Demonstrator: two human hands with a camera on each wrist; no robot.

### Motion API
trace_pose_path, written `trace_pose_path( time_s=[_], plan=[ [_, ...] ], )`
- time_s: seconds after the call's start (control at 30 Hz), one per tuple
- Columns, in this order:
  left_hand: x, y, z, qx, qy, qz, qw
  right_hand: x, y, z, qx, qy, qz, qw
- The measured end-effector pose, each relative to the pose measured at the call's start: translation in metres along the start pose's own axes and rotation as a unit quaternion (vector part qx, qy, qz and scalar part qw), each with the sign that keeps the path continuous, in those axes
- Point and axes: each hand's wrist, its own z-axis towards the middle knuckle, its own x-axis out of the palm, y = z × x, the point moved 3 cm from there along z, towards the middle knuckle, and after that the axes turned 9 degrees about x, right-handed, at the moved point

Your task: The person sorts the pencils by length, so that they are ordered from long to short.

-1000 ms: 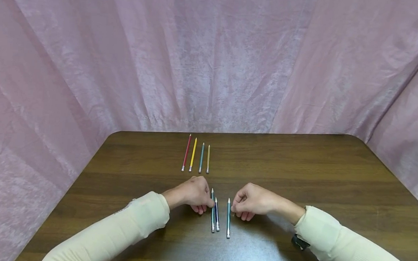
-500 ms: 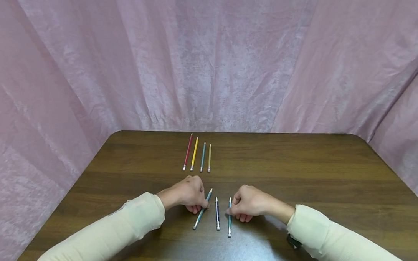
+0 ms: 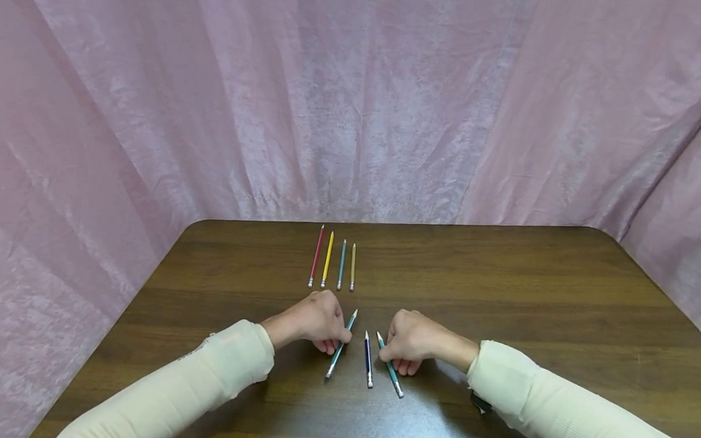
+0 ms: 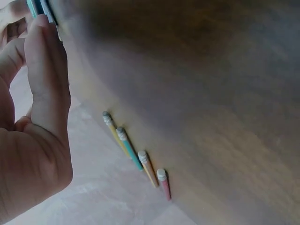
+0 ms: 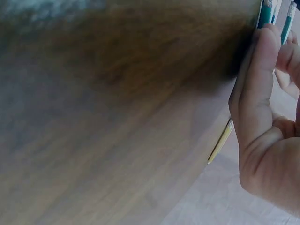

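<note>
A teal pencil (image 3: pixel 334 361) slants, tip away and to the right, between the thumb and fingers of my left hand (image 3: pixel 322 321), which pinches it near its middle. My right hand (image 3: pixel 411 340) grips a second teal pencil (image 3: pixel 394 378) the same way; its tip leans left and its eraser end lies toward me on the right. A dark blue pencil (image 3: pixel 368 361) lies between the two hands, touched by neither. In the left wrist view the left hand (image 4: pixel 44 108) hides most of its pencil. The right wrist view shows the right hand (image 5: pixel 258 108) with a teal pencil end at its fingertips.
Farther back on the brown wooden table (image 3: pixel 499 282) a row of pencils lies with tips away: red (image 3: pixel 317 256), yellow (image 3: pixel 327 260), blue-green (image 3: pixel 341 265) and tan (image 3: pixel 352 267). A pink curtain (image 3: pixel 354 116) hangs behind the table's far edge.
The left hand has drawn its teal pencil left, away from the dark blue one, and tilted it. The right hand has taken hold of its teal pencil and turned it slantwise.
</note>
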Motion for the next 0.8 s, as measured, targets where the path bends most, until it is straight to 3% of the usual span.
trace_pose_path(
  time_s=[0.23, 0.5, 0.8],
  plan=[
    [-0.008, -0.005, 0.001, -0.002, -0.024, -0.059, 0.998, -0.011, -0.002, -0.001, 0.016, 0.032, 0.058, 0.9977],
    [-0.008, -0.004, 0.005, 0.001, -0.043, -0.133, 0.9903, -0.027, -0.009, 0.003, -0.013, 0.066, 0.136, 0.9884],
    [-0.012, -0.009, 0.012, 0.02, -0.061, -0.161, 0.9848, -0.048, -0.011, 0.005, -0.04, 0.068, 0.184, 0.9798]
  ],
)
